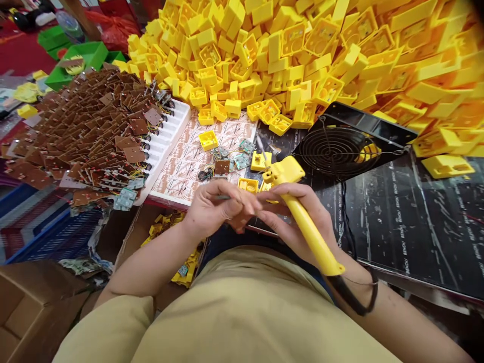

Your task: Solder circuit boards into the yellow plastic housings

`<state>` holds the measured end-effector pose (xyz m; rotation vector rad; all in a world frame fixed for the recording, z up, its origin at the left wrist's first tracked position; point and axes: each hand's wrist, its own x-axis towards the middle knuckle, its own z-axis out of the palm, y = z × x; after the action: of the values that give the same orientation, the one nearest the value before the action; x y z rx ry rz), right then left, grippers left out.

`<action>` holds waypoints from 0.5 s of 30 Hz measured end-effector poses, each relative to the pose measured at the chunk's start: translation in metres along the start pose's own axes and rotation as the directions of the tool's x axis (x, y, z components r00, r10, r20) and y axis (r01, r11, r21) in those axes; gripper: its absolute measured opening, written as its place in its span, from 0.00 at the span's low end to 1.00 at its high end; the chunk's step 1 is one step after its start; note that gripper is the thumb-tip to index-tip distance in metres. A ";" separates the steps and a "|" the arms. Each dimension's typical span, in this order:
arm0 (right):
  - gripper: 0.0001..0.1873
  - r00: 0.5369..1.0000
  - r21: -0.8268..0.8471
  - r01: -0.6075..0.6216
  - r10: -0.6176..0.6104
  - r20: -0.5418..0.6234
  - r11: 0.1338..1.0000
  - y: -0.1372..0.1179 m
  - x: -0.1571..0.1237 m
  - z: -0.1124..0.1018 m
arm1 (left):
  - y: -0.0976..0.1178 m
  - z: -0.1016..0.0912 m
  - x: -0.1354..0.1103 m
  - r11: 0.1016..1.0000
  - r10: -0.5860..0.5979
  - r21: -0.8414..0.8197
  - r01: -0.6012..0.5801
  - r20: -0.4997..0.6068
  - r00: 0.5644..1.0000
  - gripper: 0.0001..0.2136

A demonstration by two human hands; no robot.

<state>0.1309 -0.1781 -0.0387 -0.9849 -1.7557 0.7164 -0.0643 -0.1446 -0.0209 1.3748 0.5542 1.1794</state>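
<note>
My right hand [308,219] is closed around a yellow soldering gun [312,227], with a black cord leaving the handle's end near my wrist. Its slim, pale tip [261,146] points away from me toward the back left. Beside it, my left hand [223,204] is closed in a pinch, fingertips close to those of my right hand. Whatever lies between the left fingers is hidden. Just beyond my hands sit small yellow housings [248,185], a brown circuit board [222,167], greenish boards [242,160] with thin wires, and black round parts [206,173].
A large heap of yellow housings [227,55] fills the back. On the left, many brown circuit boards [94,121] are piled on a white foam tray [170,138]. A black fan [336,151] leans on the right. Below are a blue basket [60,222] and cardboard boxes [34,297].
</note>
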 end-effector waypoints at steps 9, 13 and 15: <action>0.21 0.953 -0.432 0.280 -0.196 0.230 0.858 0.041 0.025 0.008 | 0.005 -0.047 0.015 0.535 -0.313 0.825 0.183 -0.008 0.950 0.06; 0.18 0.929 -0.465 0.354 -0.245 0.278 0.812 0.037 0.022 0.007 | -0.009 -0.040 0.018 0.393 -0.292 0.917 0.069 0.054 0.955 0.05; 0.19 0.923 -0.461 0.376 -0.283 0.259 0.804 0.028 0.018 -0.002 | -0.011 -0.036 0.018 0.336 -0.299 0.941 0.029 0.078 0.951 0.05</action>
<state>0.1375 -0.1481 -0.0524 -0.9268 -2.2692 0.1109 -0.0857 -0.1108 -0.0324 2.3363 1.2979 0.4003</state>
